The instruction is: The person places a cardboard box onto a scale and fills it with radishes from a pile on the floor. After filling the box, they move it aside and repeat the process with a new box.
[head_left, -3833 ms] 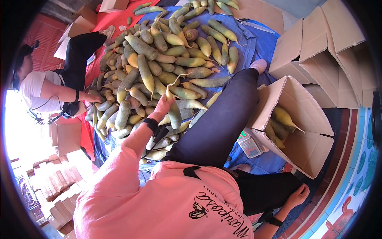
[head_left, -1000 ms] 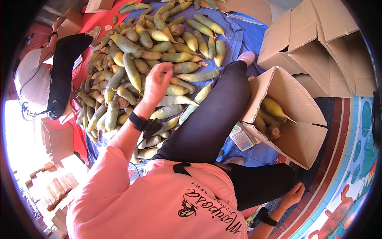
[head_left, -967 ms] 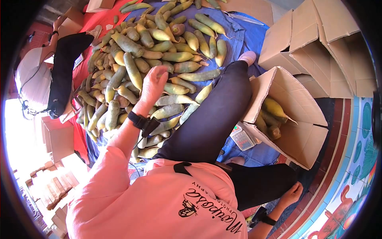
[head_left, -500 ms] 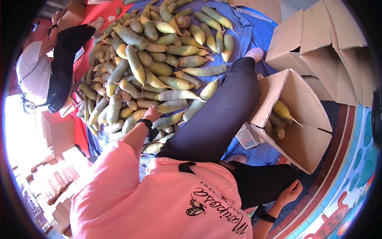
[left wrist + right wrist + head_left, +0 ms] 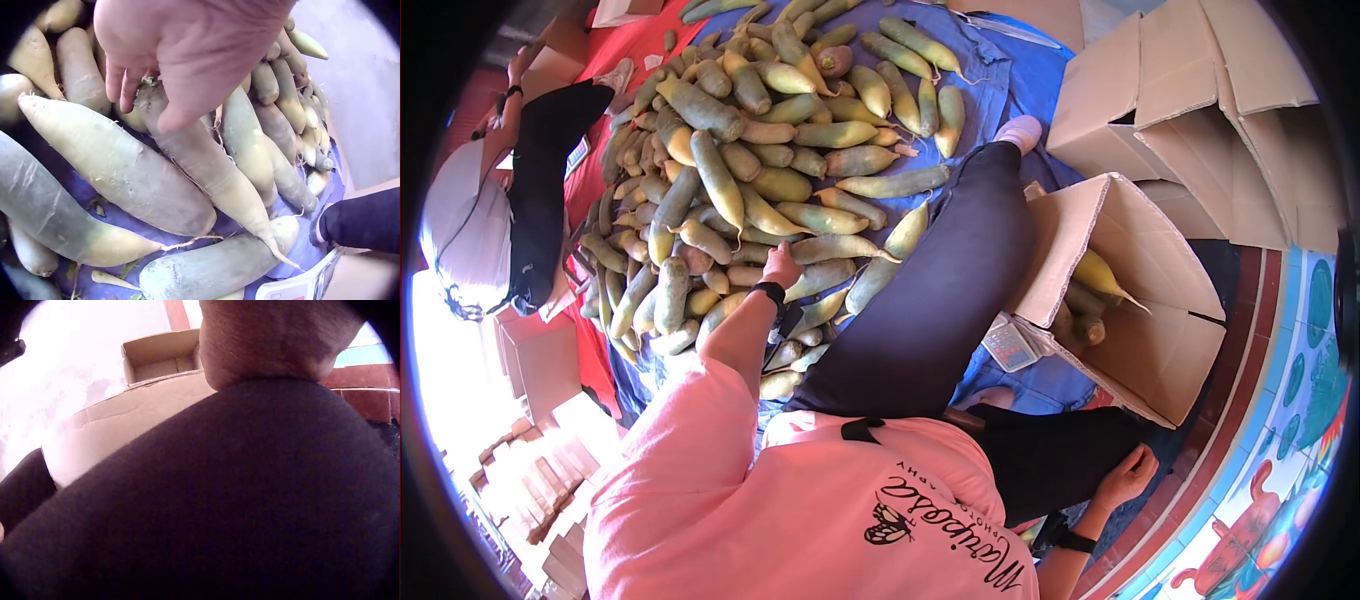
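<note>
Green-and-yellow radishes lie in a large pile (image 5: 790,132). At the pile's near side is my left hand (image 5: 780,268). In the left wrist view, that hand (image 5: 197,53) has its thumb and fingers round the stem end of a grey-green radish (image 5: 215,177); the pale, rooted end points away over another radish (image 5: 215,265). My right hand (image 5: 1128,475) rests on my bent knee, holding nothing, fingers loosely curled. The right wrist view shows only part of this hand (image 5: 272,344) against the dark trouser leg; its fingers are hidden there.
An open cardboard box (image 5: 1155,285) with several radishes stands right of my leg, beside a scale (image 5: 1012,343). Empty boxes (image 5: 1175,115) stand behind it. Another person (image 5: 475,225) sits at the left, near more cardboard.
My left hand, holding a radish in the oldest frame and raised empty over the pile later, has come down to the near side and grips another. The right hand stays on the knee.
</note>
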A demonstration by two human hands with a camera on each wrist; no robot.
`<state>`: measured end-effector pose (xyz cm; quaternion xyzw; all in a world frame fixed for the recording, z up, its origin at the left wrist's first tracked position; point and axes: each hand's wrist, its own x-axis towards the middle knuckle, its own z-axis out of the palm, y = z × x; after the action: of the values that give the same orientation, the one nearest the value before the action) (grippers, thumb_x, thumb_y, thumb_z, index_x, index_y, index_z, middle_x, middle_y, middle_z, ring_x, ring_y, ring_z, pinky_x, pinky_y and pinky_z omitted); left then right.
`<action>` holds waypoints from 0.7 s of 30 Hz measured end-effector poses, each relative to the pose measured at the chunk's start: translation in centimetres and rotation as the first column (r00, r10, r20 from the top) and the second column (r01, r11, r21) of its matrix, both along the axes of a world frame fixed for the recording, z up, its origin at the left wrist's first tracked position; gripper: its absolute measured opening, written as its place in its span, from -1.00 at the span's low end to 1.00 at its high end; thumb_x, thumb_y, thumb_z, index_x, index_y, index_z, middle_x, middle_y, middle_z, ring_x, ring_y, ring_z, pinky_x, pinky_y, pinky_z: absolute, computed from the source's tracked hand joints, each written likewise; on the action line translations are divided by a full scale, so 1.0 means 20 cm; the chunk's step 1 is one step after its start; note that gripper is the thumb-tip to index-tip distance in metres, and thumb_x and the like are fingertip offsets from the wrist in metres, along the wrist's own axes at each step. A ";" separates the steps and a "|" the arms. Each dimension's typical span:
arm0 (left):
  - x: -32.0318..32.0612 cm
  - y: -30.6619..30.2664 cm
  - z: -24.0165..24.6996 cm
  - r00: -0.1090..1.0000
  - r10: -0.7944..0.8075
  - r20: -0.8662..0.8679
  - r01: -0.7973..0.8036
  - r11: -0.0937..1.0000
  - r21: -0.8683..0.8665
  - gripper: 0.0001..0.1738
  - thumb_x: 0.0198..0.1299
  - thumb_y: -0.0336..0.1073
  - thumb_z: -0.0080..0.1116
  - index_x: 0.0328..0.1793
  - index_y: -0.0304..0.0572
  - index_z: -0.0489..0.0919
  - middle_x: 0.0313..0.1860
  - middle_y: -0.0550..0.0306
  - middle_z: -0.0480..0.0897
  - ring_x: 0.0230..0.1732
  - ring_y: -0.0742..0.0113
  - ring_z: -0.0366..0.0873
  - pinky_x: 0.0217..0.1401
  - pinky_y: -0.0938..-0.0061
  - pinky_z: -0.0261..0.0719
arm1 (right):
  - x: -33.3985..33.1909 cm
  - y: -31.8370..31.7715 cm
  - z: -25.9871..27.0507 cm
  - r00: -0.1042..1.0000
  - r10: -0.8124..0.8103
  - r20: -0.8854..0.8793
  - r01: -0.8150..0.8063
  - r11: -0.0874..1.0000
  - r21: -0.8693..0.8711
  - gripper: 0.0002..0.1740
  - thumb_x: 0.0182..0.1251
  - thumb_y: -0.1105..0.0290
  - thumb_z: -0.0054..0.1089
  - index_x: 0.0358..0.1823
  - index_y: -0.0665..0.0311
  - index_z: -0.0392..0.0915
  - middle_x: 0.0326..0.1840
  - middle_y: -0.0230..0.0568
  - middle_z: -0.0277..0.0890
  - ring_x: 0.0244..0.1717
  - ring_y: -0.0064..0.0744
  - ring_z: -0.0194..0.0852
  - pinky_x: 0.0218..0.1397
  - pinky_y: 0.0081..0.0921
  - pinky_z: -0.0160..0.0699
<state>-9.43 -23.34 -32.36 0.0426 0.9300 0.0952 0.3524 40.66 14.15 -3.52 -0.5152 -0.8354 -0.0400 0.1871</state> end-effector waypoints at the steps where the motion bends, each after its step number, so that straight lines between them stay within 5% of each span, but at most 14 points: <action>1: -0.01 0.00 -0.01 1.000 -0.012 -0.004 0.012 1.000 0.008 -0.20 -0.06 -0.17 0.31 0.34 -0.17 0.24 0.25 -0.29 0.31 0.26 -0.11 0.33 0.30 0.25 0.36 | 0.00 0.00 0.00 1.000 0.000 0.005 0.000 1.000 0.002 -0.86 0.33 0.43 0.02 -0.25 0.37 0.51 -0.34 -0.07 0.42 -0.29 -0.10 0.42 -0.21 -0.30 0.40; 5: -0.05 0.03 0.04 0.998 -0.066 0.013 0.066 0.997 -0.048 -0.30 -0.17 -0.03 0.38 0.08 -0.24 0.46 0.13 -0.32 0.44 0.16 -0.15 0.43 0.20 0.20 0.46 | -0.03 -0.01 0.01 0.999 -0.027 0.039 0.026 0.999 0.024 -0.88 0.31 0.45 0.03 -0.27 0.36 0.50 -0.34 -0.04 0.41 -0.29 -0.04 0.41 -0.21 -0.26 0.40; 8: -0.02 0.03 0.18 0.959 -0.283 0.012 0.283 0.957 -0.061 -0.24 -0.17 0.08 0.38 0.09 -0.27 0.46 0.04 -0.26 0.54 0.14 -0.08 0.47 0.18 0.19 0.45 | -0.06 -0.02 0.03 0.998 -0.063 0.002 0.063 0.997 0.048 -0.92 0.26 0.47 0.06 -0.33 0.34 0.49 -0.37 -0.04 0.40 -0.32 -0.01 0.40 -0.25 -0.23 0.39; 11: 0.03 0.06 0.27 0.907 -0.420 0.023 0.419 0.900 -0.122 -0.23 0.00 0.25 0.19 0.03 -0.37 0.50 0.03 -0.26 0.56 0.12 -0.06 0.49 0.15 0.21 0.45 | -0.08 0.00 0.02 0.996 -0.067 -0.054 0.071 0.995 0.067 -0.95 0.23 0.48 0.08 -0.35 0.31 0.49 -0.41 -0.06 0.40 -0.35 -0.01 0.39 -0.28 -0.21 0.38; 13: 0.02 0.05 0.24 0.889 -0.449 0.095 0.458 0.877 -0.144 -0.23 0.04 0.32 0.09 -0.17 -0.43 0.60 -0.16 -0.24 0.64 0.02 -0.05 0.56 0.06 0.21 0.51 | -0.11 -0.02 0.05 0.993 -0.026 -0.118 0.035 0.997 0.074 -0.98 0.19 0.50 0.11 -0.37 0.28 0.50 -0.44 -0.07 0.40 -0.37 0.00 0.38 -0.30 -0.19 0.37; 17: 0.03 0.02 0.44 0.961 -0.261 0.092 0.255 0.964 0.072 -0.26 0.08 0.27 0.09 -0.45 -0.50 0.60 -0.58 -0.17 0.62 -0.45 0.03 0.66 -0.29 0.26 0.61 | -0.09 -0.04 0.05 0.984 -0.063 -0.168 0.072 0.996 0.050 -0.98 0.14 0.51 0.14 -0.39 0.28 0.50 -0.44 -0.07 0.38 -0.37 0.00 0.39 -0.29 -0.17 0.36; 18: 0.03 -0.08 0.43 0.952 -0.305 0.004 0.291 0.913 0.285 -0.30 0.10 0.23 0.10 -0.48 -0.47 0.58 -0.64 -0.10 0.58 -0.57 0.14 0.61 -0.46 0.33 0.57 | -0.09 -0.04 0.05 0.978 -0.068 -0.197 0.073 0.997 0.022 -0.97 0.12 0.51 0.15 -0.40 0.28 0.49 -0.45 -0.09 0.36 -0.37 0.00 0.38 -0.29 -0.18 0.36; 20: 0.02 -0.06 0.63 0.989 -0.147 -0.006 0.137 0.904 0.406 -0.39 0.13 0.16 0.12 -0.48 -0.39 0.53 -0.73 0.05 0.49 -0.74 0.33 0.48 -0.71 0.48 0.41 | -0.09 -0.05 0.06 0.968 -0.076 -0.240 0.092 0.994 0.057 -0.97 0.11 0.52 0.16 -0.41 0.28 0.49 -0.46 -0.09 0.35 -0.37 0.00 0.38 -0.29 -0.19 0.36; 21: 0.09 0.01 0.88 0.997 0.056 0.061 -0.073 0.945 0.317 -0.43 0.14 0.14 0.13 -0.46 -0.34 0.51 -0.75 0.13 0.44 -0.80 0.42 0.40 -0.80 0.55 0.30 | -0.09 -0.05 0.07 0.965 -0.057 -0.255 0.079 0.994 0.076 -0.96 0.10 0.52 0.16 -0.42 0.28 0.49 -0.46 -0.09 0.35 -0.37 0.00 0.37 -0.30 -0.19 0.36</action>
<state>-7.70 -23.08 -14.78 0.0663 0.8940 0.2569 0.3611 38.92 13.05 -2.19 -0.5361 -0.7842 -0.0163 0.3121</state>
